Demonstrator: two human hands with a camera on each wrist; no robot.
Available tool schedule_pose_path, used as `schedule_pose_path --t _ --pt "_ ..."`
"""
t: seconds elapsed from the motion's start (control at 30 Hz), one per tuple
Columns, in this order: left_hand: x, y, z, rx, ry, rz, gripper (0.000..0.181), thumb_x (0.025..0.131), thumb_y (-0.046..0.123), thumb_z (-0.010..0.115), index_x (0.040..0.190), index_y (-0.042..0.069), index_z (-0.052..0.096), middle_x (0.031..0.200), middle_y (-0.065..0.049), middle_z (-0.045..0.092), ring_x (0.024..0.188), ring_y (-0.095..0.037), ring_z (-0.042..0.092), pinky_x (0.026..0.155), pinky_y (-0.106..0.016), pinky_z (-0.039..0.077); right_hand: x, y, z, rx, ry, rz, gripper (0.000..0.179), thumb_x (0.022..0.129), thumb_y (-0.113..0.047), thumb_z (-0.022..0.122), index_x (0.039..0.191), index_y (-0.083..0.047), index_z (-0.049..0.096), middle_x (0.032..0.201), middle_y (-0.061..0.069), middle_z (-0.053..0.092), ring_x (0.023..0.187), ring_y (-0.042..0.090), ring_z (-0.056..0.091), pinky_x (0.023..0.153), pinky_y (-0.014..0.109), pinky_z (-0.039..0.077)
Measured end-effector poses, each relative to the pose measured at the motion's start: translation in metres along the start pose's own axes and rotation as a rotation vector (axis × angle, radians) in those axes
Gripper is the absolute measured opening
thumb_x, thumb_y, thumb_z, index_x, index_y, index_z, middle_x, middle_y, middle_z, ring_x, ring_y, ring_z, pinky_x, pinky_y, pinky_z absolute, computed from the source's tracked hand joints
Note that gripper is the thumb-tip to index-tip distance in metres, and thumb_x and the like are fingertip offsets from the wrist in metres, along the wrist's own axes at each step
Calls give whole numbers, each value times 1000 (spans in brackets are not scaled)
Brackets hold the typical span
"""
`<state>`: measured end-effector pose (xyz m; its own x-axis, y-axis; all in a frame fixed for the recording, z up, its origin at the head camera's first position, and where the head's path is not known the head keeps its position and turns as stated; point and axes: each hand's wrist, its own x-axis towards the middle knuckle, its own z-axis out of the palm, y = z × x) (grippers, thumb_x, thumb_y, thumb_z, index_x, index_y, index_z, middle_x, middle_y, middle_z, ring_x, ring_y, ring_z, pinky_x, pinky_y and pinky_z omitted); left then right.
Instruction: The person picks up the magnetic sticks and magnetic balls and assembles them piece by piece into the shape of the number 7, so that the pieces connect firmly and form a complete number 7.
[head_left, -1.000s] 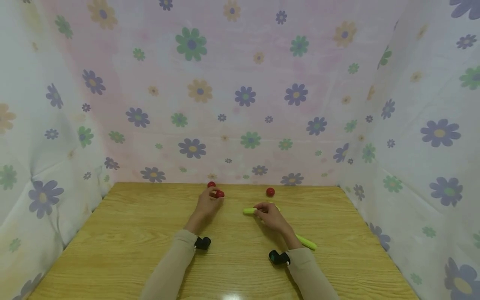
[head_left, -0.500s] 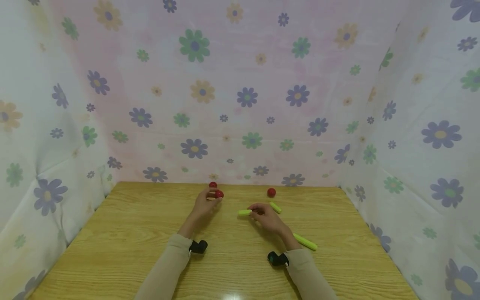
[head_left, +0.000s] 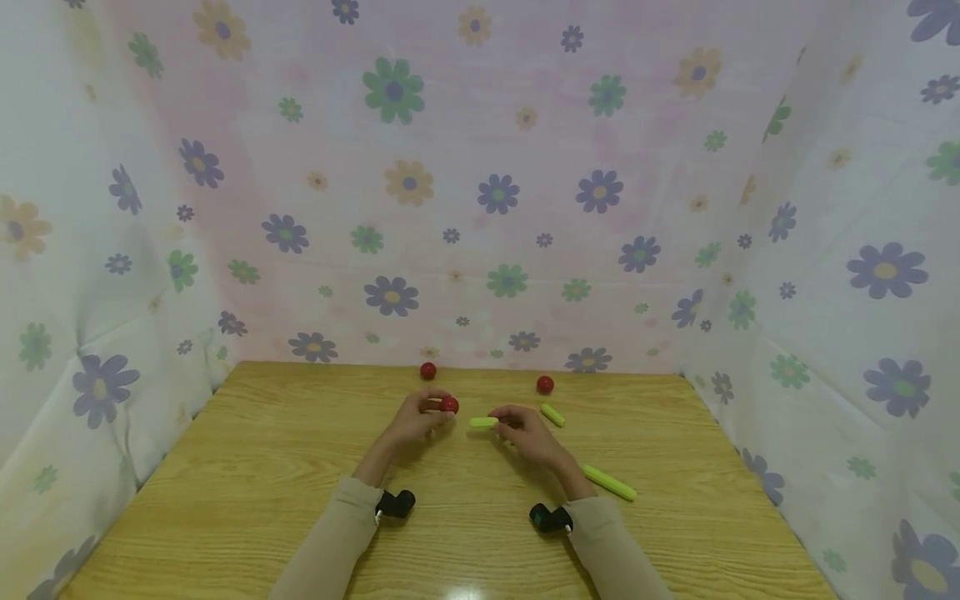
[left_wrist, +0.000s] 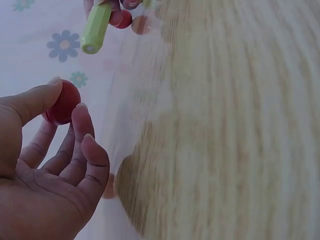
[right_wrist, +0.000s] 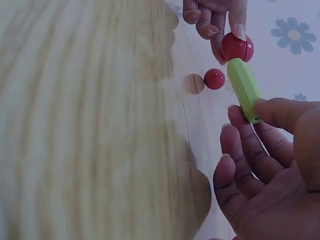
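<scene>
In the head view my left hand [head_left: 415, 421] pinches a red ball [head_left: 449, 404] between thumb and fingers, above the wooden table. A dark groove crosses this ball [right_wrist: 236, 47] in the right wrist view. My right hand [head_left: 527, 435] holds a short yellow-green ridged rod [head_left: 483, 422] by one end, its free end pointing left at the ball. The left wrist view shows a small pale spot in that rod's [left_wrist: 94, 32] free end. Ball and rod are close together; in the head view a small gap separates them.
A second red ball [head_left: 428, 371] lies at the table's [head_left: 262, 467] back edge, a third red ball [head_left: 545, 384] at back right. Another short yellow-green rod [head_left: 552, 415] lies behind my right hand, a longer rod [head_left: 609, 482] right of my right wrist. Flowered cloth [head_left: 450, 250] encloses the table.
My left hand has drawn its red ball toward me and slightly right, away from the ball at the back edge. My right hand has moved left with the short rod, uncovering another rod behind it.
</scene>
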<state>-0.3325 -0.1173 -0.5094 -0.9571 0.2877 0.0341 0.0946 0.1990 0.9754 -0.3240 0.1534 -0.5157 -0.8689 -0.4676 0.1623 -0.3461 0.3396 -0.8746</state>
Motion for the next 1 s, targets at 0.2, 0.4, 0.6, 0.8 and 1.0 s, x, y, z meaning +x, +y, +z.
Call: schedule_pose_path --t 0.2,0.4,0.6,0.8,1.0 --pt "1 -4 2 -3 -23 -1 41 100 14 70 137 0 58 127 -22 68 90 -21 63 65 -30 47 4 -2 3 51 -15 16 30 107 -2 52 132 14 58 113 37 63 96 50 61 75 37 56" --pt "-3 -3 2 -20 -47 6 43 101 13 69 139 0 57 129 -23 67 95 -20 64 66 -31 48 5 -4 7 98 9 55 32 108 -9 54 135 7 60 115 32 65 97 37 64 73 31 53" --pt "-5 -3 3 -49 -58 -2 45 101 13 69 141 -1 55 134 -24 65 98 -21 65 67 -32 48 5 -4 9 154 7 58 35 109 -9 52 138 10 56 120 36 63 100 45 62 73 34 54" --pt "-5 -5 5 -40 -58 -5 45 100 13 69 140 -1 55 135 -25 64 101 -23 66 66 -31 47 5 -4 10 168 -4 67 36 109 -8 50 139 12 53 121 38 61 102 47 61 74 33 53" --pt "-6 -8 6 -24 -56 13 39 99 9 70 135 0 59 128 -23 68 96 -21 66 68 -30 49 5 -6 10 158 5 77 36 109 -12 53 138 9 56 120 32 63 97 29 64 74 28 52"
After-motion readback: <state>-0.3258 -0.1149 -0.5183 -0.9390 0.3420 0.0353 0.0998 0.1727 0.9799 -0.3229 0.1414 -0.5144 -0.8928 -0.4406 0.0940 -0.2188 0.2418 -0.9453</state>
